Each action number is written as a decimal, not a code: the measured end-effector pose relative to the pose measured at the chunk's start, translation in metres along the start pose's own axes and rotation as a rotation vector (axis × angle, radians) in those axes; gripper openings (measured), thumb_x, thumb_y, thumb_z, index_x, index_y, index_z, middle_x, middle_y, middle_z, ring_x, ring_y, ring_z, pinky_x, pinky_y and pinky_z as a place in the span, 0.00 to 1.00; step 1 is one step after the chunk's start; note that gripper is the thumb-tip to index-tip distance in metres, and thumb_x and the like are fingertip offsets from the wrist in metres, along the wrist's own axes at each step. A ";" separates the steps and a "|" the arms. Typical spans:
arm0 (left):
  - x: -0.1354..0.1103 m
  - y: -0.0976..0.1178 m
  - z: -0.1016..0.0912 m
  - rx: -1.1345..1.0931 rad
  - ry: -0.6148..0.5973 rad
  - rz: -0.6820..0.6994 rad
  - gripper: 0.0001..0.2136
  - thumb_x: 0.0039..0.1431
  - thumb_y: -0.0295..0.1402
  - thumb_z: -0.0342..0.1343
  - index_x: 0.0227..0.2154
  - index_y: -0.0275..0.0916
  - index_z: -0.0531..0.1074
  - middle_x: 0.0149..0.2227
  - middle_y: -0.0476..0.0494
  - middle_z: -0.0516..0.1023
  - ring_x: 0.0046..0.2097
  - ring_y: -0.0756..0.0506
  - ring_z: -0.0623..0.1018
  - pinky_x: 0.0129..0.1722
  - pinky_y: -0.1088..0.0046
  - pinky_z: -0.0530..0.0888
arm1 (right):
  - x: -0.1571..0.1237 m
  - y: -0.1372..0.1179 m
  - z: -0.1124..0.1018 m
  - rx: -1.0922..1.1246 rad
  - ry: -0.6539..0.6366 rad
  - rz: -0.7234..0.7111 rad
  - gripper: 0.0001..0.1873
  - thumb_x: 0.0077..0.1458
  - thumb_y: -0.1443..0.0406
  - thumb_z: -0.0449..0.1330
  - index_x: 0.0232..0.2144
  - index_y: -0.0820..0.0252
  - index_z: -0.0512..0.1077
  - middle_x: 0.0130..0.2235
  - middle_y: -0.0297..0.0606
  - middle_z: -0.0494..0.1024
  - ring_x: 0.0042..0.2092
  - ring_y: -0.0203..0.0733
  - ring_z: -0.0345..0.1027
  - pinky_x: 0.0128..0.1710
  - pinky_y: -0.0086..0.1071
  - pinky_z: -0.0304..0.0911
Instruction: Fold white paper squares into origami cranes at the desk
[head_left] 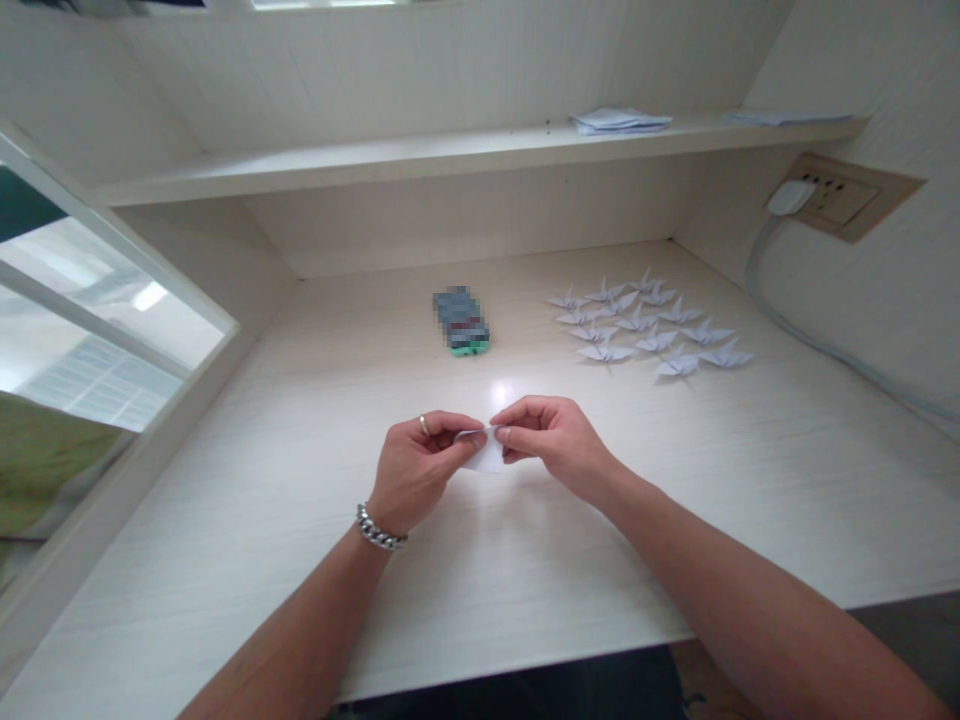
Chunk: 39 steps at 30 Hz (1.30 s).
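A small piece of white paper (487, 457) is pinched between my two hands above the desk. My left hand (420, 460), with a ring and a chain bracelet, grips its left side between thumb and fingers. My right hand (551, 440) is closed on the paper's upper right edge, thumb toward me. The fingertips of both hands almost meet along the top edge, and they hide part of the paper. Beyond my right hand, several folded white paper cranes (637, 320) stand in loose rows.
A phone-like object (461, 320), blurred with a green end, lies beyond my hands on the pale desk (315, 400). Folded papers (621, 122) rest on the shelf (375, 165). A white plug sits in the wall socket (847, 195), its cable (795, 325) running down the right. A window is at left.
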<state>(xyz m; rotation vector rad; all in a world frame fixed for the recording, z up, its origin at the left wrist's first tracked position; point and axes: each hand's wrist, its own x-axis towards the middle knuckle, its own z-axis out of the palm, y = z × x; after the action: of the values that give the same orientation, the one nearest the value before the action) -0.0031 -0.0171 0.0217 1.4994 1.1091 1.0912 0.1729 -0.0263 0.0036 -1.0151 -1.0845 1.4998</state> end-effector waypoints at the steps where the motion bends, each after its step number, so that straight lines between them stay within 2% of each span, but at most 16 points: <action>1: 0.000 0.000 0.000 0.003 0.002 0.007 0.04 0.45 0.30 0.67 0.25 0.36 0.80 0.26 0.43 0.82 0.27 0.47 0.79 0.26 0.74 0.76 | 0.000 0.000 0.000 -0.011 0.001 -0.007 0.10 0.42 0.63 0.69 0.30 0.62 0.78 0.27 0.34 0.78 0.27 0.36 0.73 0.32 0.33 0.72; 8: -0.002 0.001 0.000 0.058 -0.029 0.096 0.03 0.47 0.29 0.66 0.28 0.37 0.81 0.28 0.44 0.82 0.28 0.48 0.78 0.27 0.76 0.75 | -0.001 0.000 -0.001 -0.053 0.013 -0.053 0.09 0.43 0.64 0.69 0.29 0.63 0.78 0.27 0.35 0.79 0.27 0.36 0.73 0.31 0.33 0.71; 14: -0.003 -0.002 -0.002 0.041 -0.003 0.159 0.02 0.47 0.26 0.65 0.26 0.38 0.81 0.27 0.45 0.82 0.29 0.49 0.78 0.27 0.77 0.74 | -0.003 -0.004 0.001 0.023 0.000 0.005 0.10 0.42 0.63 0.69 0.29 0.62 0.79 0.27 0.36 0.79 0.28 0.37 0.74 0.32 0.35 0.72; 20: -0.004 -0.003 -0.003 0.038 -0.017 0.148 0.02 0.47 0.27 0.65 0.26 0.39 0.81 0.27 0.45 0.82 0.28 0.49 0.77 0.25 0.78 0.72 | -0.003 -0.006 0.001 0.024 -0.021 0.027 0.09 0.42 0.63 0.68 0.29 0.62 0.80 0.27 0.36 0.80 0.28 0.38 0.74 0.33 0.35 0.73; 26: -0.005 -0.001 -0.002 0.042 -0.032 0.116 0.02 0.48 0.28 0.65 0.26 0.38 0.81 0.25 0.44 0.81 0.26 0.49 0.76 0.23 0.77 0.71 | -0.003 -0.008 0.001 0.003 0.017 0.011 0.08 0.41 0.65 0.69 0.28 0.61 0.80 0.26 0.35 0.79 0.27 0.36 0.73 0.32 0.34 0.72; 32: -0.007 -0.001 -0.003 0.012 -0.064 0.192 0.01 0.49 0.27 0.65 0.26 0.38 0.80 0.27 0.44 0.81 0.29 0.48 0.76 0.27 0.75 0.73 | -0.003 -0.009 -0.002 0.138 -0.057 0.096 0.08 0.41 0.66 0.69 0.28 0.62 0.80 0.26 0.35 0.79 0.27 0.35 0.73 0.31 0.30 0.71; 39: -0.006 -0.001 -0.004 0.017 -0.112 0.220 0.01 0.50 0.27 0.64 0.26 0.37 0.80 0.28 0.43 0.80 0.29 0.48 0.76 0.28 0.75 0.73 | -0.003 -0.009 -0.004 0.097 -0.060 0.110 0.07 0.42 0.66 0.68 0.28 0.63 0.80 0.25 0.37 0.79 0.26 0.36 0.74 0.31 0.32 0.72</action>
<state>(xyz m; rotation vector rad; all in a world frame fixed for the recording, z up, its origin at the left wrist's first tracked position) -0.0079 -0.0223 0.0205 1.7052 0.8941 1.1327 0.1790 -0.0280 0.0116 -0.9811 -1.0012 1.6646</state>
